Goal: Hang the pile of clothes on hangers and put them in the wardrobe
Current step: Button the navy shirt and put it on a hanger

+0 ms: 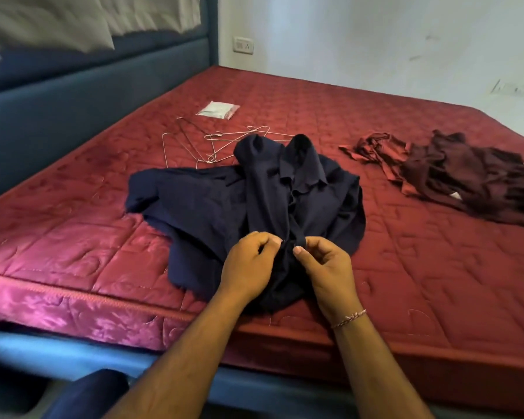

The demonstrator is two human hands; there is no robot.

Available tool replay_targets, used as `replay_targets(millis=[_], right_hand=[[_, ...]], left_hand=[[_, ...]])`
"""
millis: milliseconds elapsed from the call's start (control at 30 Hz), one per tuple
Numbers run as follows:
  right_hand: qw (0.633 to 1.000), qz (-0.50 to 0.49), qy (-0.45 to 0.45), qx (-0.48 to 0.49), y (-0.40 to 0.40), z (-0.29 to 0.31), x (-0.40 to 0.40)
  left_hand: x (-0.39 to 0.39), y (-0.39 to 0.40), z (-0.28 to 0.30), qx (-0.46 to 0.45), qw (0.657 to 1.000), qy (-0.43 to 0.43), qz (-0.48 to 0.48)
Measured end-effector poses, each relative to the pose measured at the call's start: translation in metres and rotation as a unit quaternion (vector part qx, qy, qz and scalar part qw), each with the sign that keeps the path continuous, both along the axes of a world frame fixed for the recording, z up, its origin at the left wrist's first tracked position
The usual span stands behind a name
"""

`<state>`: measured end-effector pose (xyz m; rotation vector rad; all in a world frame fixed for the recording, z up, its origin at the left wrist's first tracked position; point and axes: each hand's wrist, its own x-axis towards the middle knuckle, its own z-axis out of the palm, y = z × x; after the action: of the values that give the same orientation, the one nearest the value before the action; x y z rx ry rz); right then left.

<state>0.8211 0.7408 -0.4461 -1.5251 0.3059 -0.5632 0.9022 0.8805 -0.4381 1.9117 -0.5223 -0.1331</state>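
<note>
Crumpled navy collared shirt (288, 192), front edges between both pinching hands.

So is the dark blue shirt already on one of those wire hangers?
No, the navy shirt lies crumpled on the mattress, while the wire hangers lie bare beyond it.

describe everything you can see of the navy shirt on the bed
The navy shirt is a dark blue collared garment of matte woven-looking cloth, lying crumpled on the red quilted mattress near its front edge. Its collar points away from the camera and one sleeve spreads out leftward. The left hand and right hand both pinch its front placket near the hem. Wire hangers lie just beyond it.
</note>
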Motion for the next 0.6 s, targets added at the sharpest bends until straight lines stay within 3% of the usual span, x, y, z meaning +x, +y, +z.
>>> replay_targets(millis=[233, 433, 500, 600], right_hand=[[0.999, -0.032, 0.016, -0.029, 0.001, -0.004, 0.001], [0.976, -0.203, -0.048, -0.063, 0.008, 0.018, 0.034], [0.975, -0.2, -0.052, -0.078, 0.006, 0.023, 0.051], [0.978, -0.167, -0.038, -0.115, 0.008, 0.008, 0.057]], left_hand=[[0.002, -0.004, 0.002, -0.023, 1.0, 0.01, -0.014], [0.018, -0.018, 0.022, -0.111, 0.994, -0.012, 0.022], [0.027, -0.027, 0.024, -0.119, 0.992, -0.02, 0.033], [0.034, -0.026, 0.009, -0.151, 0.986, 0.047, 0.046]])
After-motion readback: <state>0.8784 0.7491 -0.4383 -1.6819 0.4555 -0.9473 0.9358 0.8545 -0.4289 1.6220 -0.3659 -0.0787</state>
